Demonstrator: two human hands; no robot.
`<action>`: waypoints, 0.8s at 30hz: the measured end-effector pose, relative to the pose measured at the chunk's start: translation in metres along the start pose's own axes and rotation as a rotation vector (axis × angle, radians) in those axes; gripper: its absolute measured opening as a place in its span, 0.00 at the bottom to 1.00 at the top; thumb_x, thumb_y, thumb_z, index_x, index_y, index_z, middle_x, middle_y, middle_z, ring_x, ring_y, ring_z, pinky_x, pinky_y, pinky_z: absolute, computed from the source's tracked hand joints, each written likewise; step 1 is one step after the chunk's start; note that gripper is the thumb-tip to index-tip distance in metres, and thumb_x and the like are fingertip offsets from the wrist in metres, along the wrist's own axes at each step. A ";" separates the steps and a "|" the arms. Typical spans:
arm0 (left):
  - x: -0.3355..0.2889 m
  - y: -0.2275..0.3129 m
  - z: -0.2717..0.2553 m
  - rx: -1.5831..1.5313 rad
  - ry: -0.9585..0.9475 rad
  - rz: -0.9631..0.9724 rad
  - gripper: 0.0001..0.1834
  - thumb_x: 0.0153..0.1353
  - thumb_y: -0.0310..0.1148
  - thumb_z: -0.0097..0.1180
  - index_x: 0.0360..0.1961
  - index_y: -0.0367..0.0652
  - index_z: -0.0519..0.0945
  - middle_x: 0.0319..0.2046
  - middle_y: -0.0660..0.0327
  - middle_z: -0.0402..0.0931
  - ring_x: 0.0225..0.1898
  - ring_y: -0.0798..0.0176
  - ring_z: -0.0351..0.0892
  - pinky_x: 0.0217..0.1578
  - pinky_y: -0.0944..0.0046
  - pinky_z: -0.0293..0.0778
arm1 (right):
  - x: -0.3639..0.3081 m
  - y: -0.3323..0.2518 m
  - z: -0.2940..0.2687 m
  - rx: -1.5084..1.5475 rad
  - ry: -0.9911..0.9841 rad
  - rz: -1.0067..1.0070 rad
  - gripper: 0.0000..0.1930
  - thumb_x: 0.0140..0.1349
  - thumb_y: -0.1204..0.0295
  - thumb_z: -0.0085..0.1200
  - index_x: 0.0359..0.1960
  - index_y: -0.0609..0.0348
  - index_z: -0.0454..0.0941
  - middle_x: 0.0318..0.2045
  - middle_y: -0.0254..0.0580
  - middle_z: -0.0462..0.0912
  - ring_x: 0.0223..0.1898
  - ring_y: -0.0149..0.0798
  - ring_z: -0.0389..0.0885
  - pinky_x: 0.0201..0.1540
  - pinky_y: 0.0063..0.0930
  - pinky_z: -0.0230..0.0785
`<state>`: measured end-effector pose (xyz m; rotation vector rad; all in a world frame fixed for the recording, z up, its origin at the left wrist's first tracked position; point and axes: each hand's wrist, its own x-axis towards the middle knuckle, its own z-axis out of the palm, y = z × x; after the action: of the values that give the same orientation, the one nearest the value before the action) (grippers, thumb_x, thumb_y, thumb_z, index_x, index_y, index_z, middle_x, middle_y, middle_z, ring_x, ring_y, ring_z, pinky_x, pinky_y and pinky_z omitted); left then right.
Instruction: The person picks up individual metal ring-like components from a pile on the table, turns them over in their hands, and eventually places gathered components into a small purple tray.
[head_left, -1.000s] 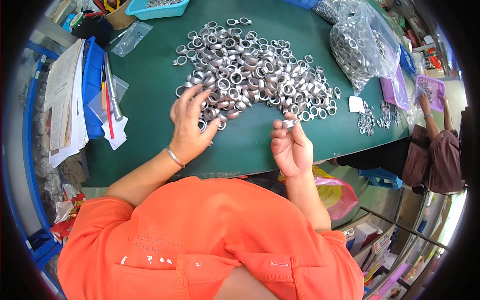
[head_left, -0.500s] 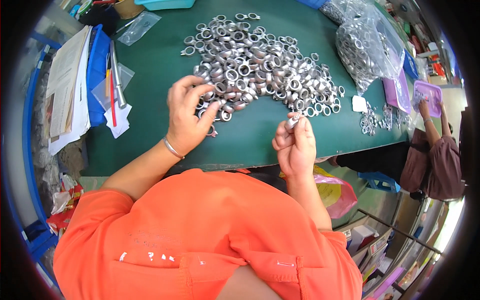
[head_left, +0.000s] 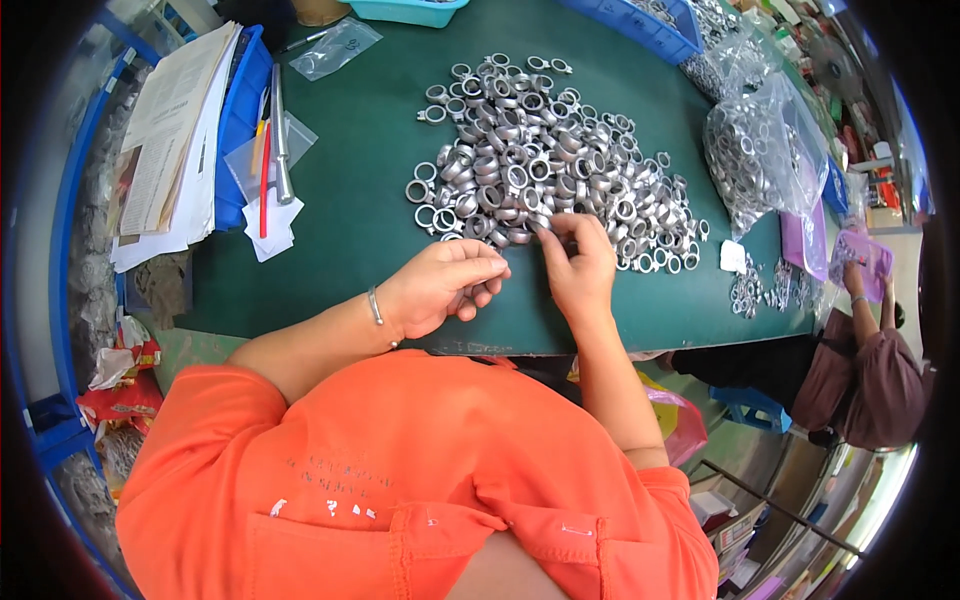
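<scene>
A heap of silvery metal rings [head_left: 560,150], many with a small tab on the rim, lies on the green tabletop. My left hand [head_left: 445,288] is just in front of the heap, palm partly turned up. Its thumb and fingers are pressed together; whatever they hold, if anything, is hidden. At the heap's near edge, my right hand [head_left: 585,265] pinches at a metal ring [head_left: 540,222] with thumb and forefinger. The ring is partly covered by the fingertips.
A clear bag of rings [head_left: 745,160] stands right of the heap, with smaller metal parts [head_left: 748,290] nearby. A blue tray [head_left: 660,30] is at the back. Papers [head_left: 170,150] and a blue bin [head_left: 240,130] line the left. A co-worker's arm [head_left: 862,310] reaches a purple basket [head_left: 865,255].
My left hand has come off the heap toward me and right, its fingers closing. My right hand, which held up a ring, has moved left to the heap's edge. The view has shifted.
</scene>
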<state>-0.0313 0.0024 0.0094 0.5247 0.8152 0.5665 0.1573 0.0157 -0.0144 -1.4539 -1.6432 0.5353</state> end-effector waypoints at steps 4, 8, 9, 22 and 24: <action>0.005 -0.005 -0.009 -0.019 -0.058 0.100 0.12 0.64 0.35 0.43 0.40 0.37 0.73 0.30 0.62 0.73 0.30 0.71 0.72 0.26 0.73 0.69 | -0.013 0.001 -0.009 0.679 -0.021 0.413 0.07 0.50 0.80 0.59 0.32 0.63 0.76 0.26 0.31 0.74 0.23 0.23 0.71 0.27 0.16 0.66; 0.008 0.005 0.000 -0.398 -0.185 0.076 0.24 0.67 0.44 0.34 0.49 0.34 0.70 0.41 0.55 0.72 0.42 0.63 0.74 0.43 0.63 0.71 | -0.025 0.013 -0.016 0.046 -0.128 0.184 0.08 0.50 0.80 0.58 0.33 0.63 0.76 0.28 0.38 0.75 0.23 0.29 0.73 0.27 0.20 0.68; 0.010 0.009 0.004 -0.441 -0.201 0.066 0.26 0.67 0.46 0.32 0.50 0.33 0.69 0.44 0.53 0.72 0.44 0.61 0.73 0.47 0.61 0.70 | -0.024 0.008 -0.018 0.018 -0.106 0.161 0.09 0.49 0.80 0.58 0.34 0.63 0.76 0.29 0.40 0.75 0.24 0.31 0.74 0.27 0.21 0.68; 0.010 0.017 0.024 -0.281 -0.132 0.103 0.25 0.65 0.42 0.38 0.56 0.33 0.63 0.50 0.50 0.68 0.49 0.57 0.70 0.49 0.61 0.67 | -0.028 -0.017 -0.047 0.016 -0.012 -0.200 0.12 0.46 0.79 0.59 0.35 0.61 0.74 0.35 0.47 0.74 0.35 0.46 0.73 0.38 0.32 0.67; 0.011 0.017 0.011 -0.079 -0.129 0.180 0.20 0.64 0.36 0.41 0.54 0.35 0.65 0.49 0.50 0.70 0.50 0.57 0.72 0.47 0.61 0.70 | -0.050 0.005 -0.082 -0.079 0.257 -0.011 0.08 0.52 0.79 0.55 0.35 0.62 0.74 0.34 0.43 0.74 0.34 0.39 0.72 0.38 0.26 0.67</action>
<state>-0.0206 0.0199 0.0208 0.5599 0.6242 0.7197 0.2246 -0.0479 0.0108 -1.5024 -1.4807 0.2663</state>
